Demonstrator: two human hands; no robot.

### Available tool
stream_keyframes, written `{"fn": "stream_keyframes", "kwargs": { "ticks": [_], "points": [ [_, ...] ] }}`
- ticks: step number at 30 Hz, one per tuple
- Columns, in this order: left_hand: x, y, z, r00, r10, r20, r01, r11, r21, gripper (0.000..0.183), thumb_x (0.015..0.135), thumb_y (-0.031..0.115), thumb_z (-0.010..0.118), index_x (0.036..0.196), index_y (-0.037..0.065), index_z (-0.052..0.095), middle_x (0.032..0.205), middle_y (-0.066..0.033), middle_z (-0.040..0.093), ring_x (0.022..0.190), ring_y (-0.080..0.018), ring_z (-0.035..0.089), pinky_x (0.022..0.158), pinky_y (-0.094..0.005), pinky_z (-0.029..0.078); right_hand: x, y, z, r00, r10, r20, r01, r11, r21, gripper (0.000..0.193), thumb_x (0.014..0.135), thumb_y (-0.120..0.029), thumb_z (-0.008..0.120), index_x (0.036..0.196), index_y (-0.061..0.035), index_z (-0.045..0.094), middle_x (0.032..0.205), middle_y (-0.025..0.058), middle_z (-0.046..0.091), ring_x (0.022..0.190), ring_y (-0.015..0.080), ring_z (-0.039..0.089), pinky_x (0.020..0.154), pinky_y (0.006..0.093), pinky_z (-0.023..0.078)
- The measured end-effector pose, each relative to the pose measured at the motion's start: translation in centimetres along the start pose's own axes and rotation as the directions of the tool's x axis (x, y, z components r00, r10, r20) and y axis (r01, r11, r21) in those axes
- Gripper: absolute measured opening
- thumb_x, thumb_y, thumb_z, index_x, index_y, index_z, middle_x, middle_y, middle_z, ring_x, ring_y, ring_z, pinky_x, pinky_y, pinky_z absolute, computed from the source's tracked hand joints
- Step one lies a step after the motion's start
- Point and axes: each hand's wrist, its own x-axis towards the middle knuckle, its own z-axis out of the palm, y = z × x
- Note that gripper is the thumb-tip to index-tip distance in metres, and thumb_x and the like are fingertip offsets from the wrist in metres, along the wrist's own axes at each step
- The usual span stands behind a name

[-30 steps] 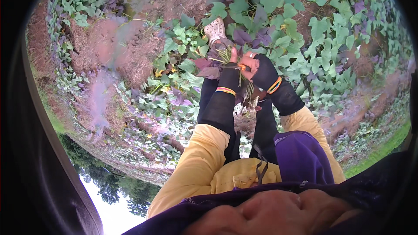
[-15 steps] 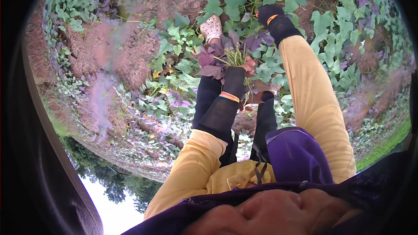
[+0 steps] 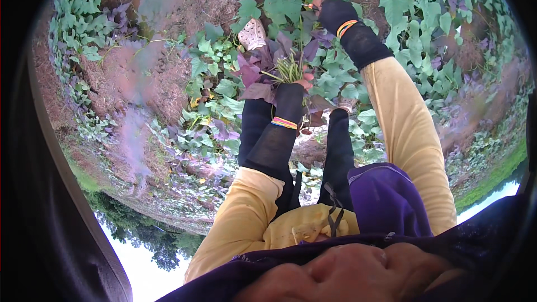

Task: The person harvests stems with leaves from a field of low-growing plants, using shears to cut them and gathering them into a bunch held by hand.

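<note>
My left hand (image 3: 292,94), in a black fingerless covering with bare fingertips, is closed around a bunch of leafy vine cuttings (image 3: 288,70). Their pale green cut stems point up and away from me, and broad purple leaves (image 3: 260,90) hang out on the left side. Farther off and to the right, my right hand (image 3: 335,14) reaches in among the green and purple vines (image 3: 282,8). Its bare fingertips are pinched together beside a leaf stalk. Whatever they hold is too small to make out.
Leafy vines (image 3: 411,28) spread over the right side. Brown soil with dry litter (image 3: 134,70) lies to the left. A pale clog with holes (image 3: 252,34) stands just beyond the bunch, and my other foot (image 3: 344,104) is among leaves. A purple cloth (image 3: 386,196) hangs below my chest.
My right hand has moved left, and its fingertips now show, pinched among the leaves. The left hand still holds the bunch, a little farther left in view.
</note>
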Motion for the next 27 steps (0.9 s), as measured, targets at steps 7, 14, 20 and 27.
{"fn": "stream_keyframes", "kwargs": {
  "ticks": [7,14,20,27],
  "points": [
    [0.1,-0.6,-0.3,1.0,0.028,0.003,-0.029,0.997,0.069,0.045,0.08,0.002,0.056,0.125,-0.003,0.05,0.097,-0.0104,0.063,0.074,-0.0151,0.058,0.071,-0.0266,0.047,1.3,0.6,3.4,0.992,0.009,0.13,0.013,0.987,-0.162,0.024,0.084,-0.035,0.056,0.084,-0.0155,0.069,0.084,0.0077,0.068,0.076,0.0287,0.066,0.068,0.0443,0.05],
    [-0.1,-1.1,-0.1,0.997,0.061,0.046,-0.066,0.989,0.132,0.037,0.079,0.001,0.059,0.116,-0.001,0.057,0.092,-0.0068,0.063,0.076,-0.0134,0.057,0.071,-0.026,0.046,-3.7,8.7,2.4,0.954,0.272,-0.129,-0.28,0.959,-0.047,0.025,0.081,-0.033,0.062,0.091,-0.0112,0.069,0.08,0.0106,0.067,0.076,0.0296,0.066,0.068,0.0404,0.05],
    [-3.6,-0.9,2.5,0.991,0.036,0.126,-0.076,0.94,0.333,0.017,0.085,0.005,0.06,0.101,0.002,0.066,0.087,0.0023,0.06,0.073,-0.0037,0.049,0.063,-0.0188,0.038,-10.4,1.7,-1.0,0.85,0.326,0.415,-0.483,0.166,0.86,0.041,0.075,-0.045,0.071,0.084,-0.0055,0.064,0.068,0.0021,0.061,0.059,0.0082,0.053,0.054,0.0239,0.039],
    [-6.0,-8.3,2.2,0.949,-0.004,0.315,-0.192,0.784,0.59,0.029,0.085,0.007,0.066,0.113,0.005,0.06,0.091,0.0024,0.058,0.079,-0.0069,0.052,0.073,-0.0228,0.045,-19.5,-0.1,2.2,0.864,0.195,0.463,-0.38,-0.349,0.857,0.034,0.071,-0.019,0.073,0.101,-0.0052,0.066,0.076,0.0031,0.063,0.064,0.012,0.057,0.059,0.0263,0.043]
  ]
}}
